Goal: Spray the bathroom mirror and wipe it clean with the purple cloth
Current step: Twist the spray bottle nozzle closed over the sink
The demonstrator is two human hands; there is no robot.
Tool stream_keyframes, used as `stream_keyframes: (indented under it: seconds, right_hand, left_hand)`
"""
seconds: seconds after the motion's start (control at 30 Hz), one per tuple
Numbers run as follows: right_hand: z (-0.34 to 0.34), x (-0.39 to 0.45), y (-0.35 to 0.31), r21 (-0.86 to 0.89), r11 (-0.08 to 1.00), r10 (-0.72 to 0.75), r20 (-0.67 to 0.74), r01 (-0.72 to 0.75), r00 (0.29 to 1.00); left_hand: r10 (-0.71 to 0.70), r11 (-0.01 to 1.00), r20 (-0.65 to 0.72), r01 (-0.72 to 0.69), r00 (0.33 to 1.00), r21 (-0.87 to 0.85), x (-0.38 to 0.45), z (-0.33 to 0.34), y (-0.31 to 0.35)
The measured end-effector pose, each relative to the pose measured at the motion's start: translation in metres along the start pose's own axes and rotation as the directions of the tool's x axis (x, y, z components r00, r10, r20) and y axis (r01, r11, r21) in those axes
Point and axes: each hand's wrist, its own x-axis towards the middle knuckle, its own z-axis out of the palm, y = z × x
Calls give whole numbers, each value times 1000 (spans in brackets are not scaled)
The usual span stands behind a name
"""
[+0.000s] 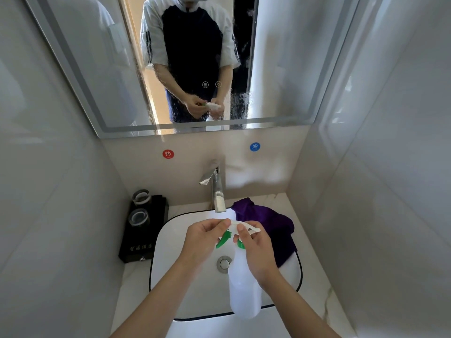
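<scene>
Over a white sink [168, 242], the right hand [256, 254] grips a white spray bottle [244, 293] by its neck, the left hand [202, 240] pinches its nozzle, the purple cloth [273, 223] drapes over the sink's rim, below the droplet-streaked mirror [97, 69].

My right hand [256, 250] covers the neck of the spray bottle [244, 289], and my left hand's fingers [214, 225] hide the nozzle tip, so I can't tell which way it points. The purple cloth [271, 223] is partly hidden behind that right hand. The mirror [73, 69] is cut off by the top edge, as is the reflected person's head. The lettering on the black stand [139, 247], far left, is too small to read. The sink [168, 230] runs out at the near edge.
</scene>
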Motion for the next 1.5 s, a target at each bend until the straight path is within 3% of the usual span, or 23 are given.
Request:
stream_keyframes:
  seconds: [0.3,0.73,0.93,1.1,1.3,1.5]
  right_hand:
    - [0,3,1,12,1000,10,6,-10,1000]
    - [2,3,4,-18,1000,20,-33,-20,999]
    - [5,-2,1,-95,995,12,-82,-20,997]
    - [-1,-19,11,-271,962,27,-13,-29,1000]
    - [2,-47,10,-363,932,-45,-117,0,992]
    - [-13,-91,16,-377,925,-155,-248,52,956]
  left_hand:
    - [36,999,-21,-36,999,13,4,-1,-5]
    - [-4,999,103,7,995,-35,8,-8,-7]
    - [-21,998,170,32,985,-61,12,-17,-11]
    - [-126,988,154,138,980,-66,14,-29,-26]
    - [-283,959,158,282,946,29,-10,-30,-69]
    - [-236,969,235,209,943,135,-51,-15,-82]
